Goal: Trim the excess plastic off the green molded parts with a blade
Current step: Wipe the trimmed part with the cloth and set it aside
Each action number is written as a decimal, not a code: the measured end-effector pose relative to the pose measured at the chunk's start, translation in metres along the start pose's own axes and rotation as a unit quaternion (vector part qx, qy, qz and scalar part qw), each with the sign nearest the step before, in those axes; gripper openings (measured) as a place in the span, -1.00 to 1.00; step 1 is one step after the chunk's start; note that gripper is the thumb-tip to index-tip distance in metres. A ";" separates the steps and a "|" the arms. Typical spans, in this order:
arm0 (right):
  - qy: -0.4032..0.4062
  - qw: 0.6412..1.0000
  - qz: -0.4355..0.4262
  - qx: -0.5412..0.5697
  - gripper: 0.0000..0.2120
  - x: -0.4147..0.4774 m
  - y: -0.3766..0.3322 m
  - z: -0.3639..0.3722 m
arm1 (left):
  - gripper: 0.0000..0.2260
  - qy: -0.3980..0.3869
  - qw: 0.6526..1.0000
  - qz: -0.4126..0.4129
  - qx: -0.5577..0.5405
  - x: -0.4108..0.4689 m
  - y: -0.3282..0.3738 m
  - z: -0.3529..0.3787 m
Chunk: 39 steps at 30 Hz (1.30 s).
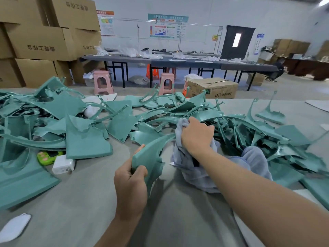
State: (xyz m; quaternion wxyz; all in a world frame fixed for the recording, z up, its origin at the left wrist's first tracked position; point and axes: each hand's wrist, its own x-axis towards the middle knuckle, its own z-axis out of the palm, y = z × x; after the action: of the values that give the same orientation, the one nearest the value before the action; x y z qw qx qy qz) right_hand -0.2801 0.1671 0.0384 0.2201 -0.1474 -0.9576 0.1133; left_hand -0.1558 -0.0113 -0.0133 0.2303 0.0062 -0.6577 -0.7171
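The left hand [130,186] grips the near end of a green molded part [151,154], thumb on top and fingers wrapped under its edge. The part is a curved panel that arcs up and away from the hand toward the middle of the desk [80,202], and its lower edge near the hand is ragged. The right hand [196,135] is closed in a fist around a bunch of pale grey cloth [194,168], which drapes down onto the desk just beside the held part. Whether a blade sits inside that fist cannot be told.

Around both hands the grey desk carries heaps of green parts. One pile [53,118] spreads across the left side, another pile [249,132] lies to the right and behind the cloth, with thin curved strips sticking upward. A large flat panel [23,184] lies at the left edge.

Near the left pile, a bright green gadget with pink buttons [46,157] touches a white charger block [63,165]. A white mask [15,227] lies at the near left corner.

Beyond the desk stand 2 pink stools [103,82], a cardboard box [211,87] on the floor, stacked cartons [44,38] at left, and a long dark table [160,62] strewn with clear bags. A dark door [237,41] is set in the far wall.
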 end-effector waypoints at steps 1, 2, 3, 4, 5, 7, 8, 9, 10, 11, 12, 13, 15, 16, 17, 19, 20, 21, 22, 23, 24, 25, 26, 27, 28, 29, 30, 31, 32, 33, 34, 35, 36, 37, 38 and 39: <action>-0.012 1.000 0.009 -0.010 -0.95 0.001 0.011 -0.003 | -0.53 -0.003 1.000 -0.002 0.010 0.001 0.000 0.000; -0.015 1.000 0.020 0.003 -0.92 0.002 0.020 -0.007 | -0.52 -0.004 1.000 -0.001 0.022 0.001 -0.001 0.000; -0.008 0.999 0.029 0.044 -0.87 0.001 0.023 -0.013 | -0.51 -0.003 0.999 0.000 0.033 0.002 0.000 0.000; 0.007 0.994 0.027 0.109 -0.82 -0.003 0.023 -0.019 | -0.52 -0.002 0.999 -0.003 0.037 0.002 0.000 0.000; 0.023 0.983 0.011 0.184 -0.78 -0.011 0.017 -0.025 | -0.54 -0.002 0.999 -0.012 0.033 0.002 0.000 0.001; 0.019 0.954 -0.080 0.288 -0.77 -0.038 -0.005 -0.035 | -0.65 -0.020 0.999 -0.039 -0.003 0.004 0.000 0.002; -0.015 0.937 -0.134 0.321 -0.80 -0.056 -0.018 -0.036 | -0.73 -0.032 0.999 -0.038 -0.014 0.003 0.000 0.002; -0.063 0.919 -0.165 0.353 -0.85 -0.075 -0.030 -0.034 | -0.81 -0.037 0.999 -0.027 -0.012 0.003 0.002 0.002; -0.108 0.896 -0.168 0.395 -0.88 -0.093 -0.038 -0.029 | -0.80 -0.036 0.999 -0.011 -0.011 0.001 0.002 0.001; -0.134 0.877 -0.140 0.441 -0.80 -0.109 -0.043 -0.026 | -0.74 -0.032 0.999 -0.001 -0.017 0.000 0.000 0.001; -0.143 0.852 -0.105 0.493 -0.76 -0.123 -0.045 -0.022 | -0.70 -0.031 0.999 0.003 -0.024 -0.002 -0.001 0.000; -0.146 0.831 -0.080 0.530 -0.79 -0.136 -0.044 -0.017 | -0.68 -0.025 0.999 0.006 -0.021 -0.002 -0.001 -0.001; -0.142 0.829 -0.091 0.533 -0.83 -0.164 -0.040 -0.008 | -0.68 0.023 1.000 -0.010 0.004 0.005 -0.003 -0.004; -0.148 0.835 -0.108 0.519 -0.76 -0.177 -0.038 -0.006 | -0.66 0.065 0.997 -0.035 0.005 0.010 -0.004 -0.007; -0.156 0.838 -0.130 0.507 -0.69 -0.188 -0.036 -0.004 | -0.64 0.097 0.993 -0.060 -0.003 0.014 -0.005 -0.009; -0.163 0.844 -0.176 0.481 -0.65 -0.200 -0.030 -0.002 | -0.58 0.104 0.990 -0.088 -0.022 0.018 -0.007 -0.011; -0.166 0.846 -0.193 0.469 -0.66 -0.200 -0.027 -0.005 | -0.58 0.098 0.990 -0.094 -0.031 0.017 -0.006 -0.011; -0.164 0.851 -0.207 0.453 -0.68 -0.198 -0.023 -0.005 | -0.62 0.099 0.990 -0.095 -0.039 0.016 -0.004 -0.011; -0.156 0.865 -0.220 0.423 -0.71 -0.195 -0.020 -0.004 | -0.67 0.106 0.989 -0.093 -0.052 0.015 -0.003 -0.010; -0.146 0.884 -0.231 0.380 -0.77 -0.189 -0.018 -0.003 | -0.69 0.116 0.987 -0.089 -0.071 0.015 -0.001 -0.009; -0.141 0.903 -0.236 0.330 -0.82 -0.184 -0.018 -0.003 | -0.67 0.121 0.984 -0.087 -0.096 0.015 0.001 -0.008; -0.135 0.925 -0.231 0.270 -0.84 -0.178 -0.019 -0.003 | -0.65 0.121 0.983 -0.085 -0.113 0.016 0.005 -0.008; -0.116 0.942 -0.226 0.218 -0.82 -0.171 -0.020 -0.003 | -0.64 0.116 0.982 -0.080 -0.122 0.017 0.008 -0.008; -0.088 0.955 -0.227 0.172 -0.79 -0.163 -0.022 -0.003 | -0.62 0.111 0.983 -0.073 -0.125 0.018 0.011 -0.008; -0.058 0.962 -0.224 0.142 -0.79 -0.157 -0.024 -0.001 | -0.60 0.107 0.984 -0.066 -0.129 0.018 0.013 -0.008; -0.053 0.967 -0.215 0.123 -0.82 -0.154 -0.027 -0.001 | -0.59 0.102 0.985 -0.060 -0.128 0.018 0.013 -0.009; -0.061 0.969 -0.212 0.110 -0.85 -0.151 -0.030 0.001 | -0.58 0.101 0.985 -0.058 -0.126 0.017 0.013 -0.009; -0.079 0.969 -0.206 0.111 -0.83 -0.150 -0.033 0.002 | -0.58 0.100 0.986 -0.058 -0.121 0.017 0.012 -0.010; -0.082 0.968 -0.200 0.128 -0.80 -0.151 -0.034 0.004 | -0.59 0.098 0.987 -0.062 -0.115 0.017 0.012 -0.010; -0.077 0.971 -0.173 0.146 -0.81 -0.150 -0.036 0.005 | -0.61 0.099 0.988 -0.062 -0.104 0.016 0.010 -0.009; -0.087 0.973 -0.136 0.163 -0.86 -0.147 -0.038 0.006 | -0.64 0.100 0.989 -0.061 -0.092 0.016 0.008 -0.009; -0.116 0.973 -0.077 0.183 -0.83 -0.141 -0.041 0.004 | -0.68 0.101 0.990 -0.055 -0.079 0.015 0.007 -0.007; -0.146 0.968 -0.014 0.202 -0.74 -0.134 -0.042 0.002 | -0.71 0.098 0.992 -0.048 -0.061 0.013 0.007 -0.006; -0.164 0.962 0.031 0.216 -0.69 -0.129 -0.044 0.002 | -0.69 0.094 0.994 -0.037 -0.037 0.010 0.008 -0.006; -0.168 0.960 0.051 0.220 -0.68 -0.126 -0.044 0.003 | -0.65 0.088 0.996 -0.020 -0.010 0.007 0.010 -0.007; -0.159 0.961 0.055 0.217 -0.70 -0.123 -0.043 0.002 | -0.62 0.078 0.997 0.003 0.022 0.004 0.012 -0.008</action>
State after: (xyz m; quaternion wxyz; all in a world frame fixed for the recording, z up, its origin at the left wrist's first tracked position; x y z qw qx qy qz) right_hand -0.1850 0.0855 0.0011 0.0846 -0.1288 -0.9231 0.3522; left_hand -0.1531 -0.0210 -0.0019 0.2828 0.0650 -0.6535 -0.6991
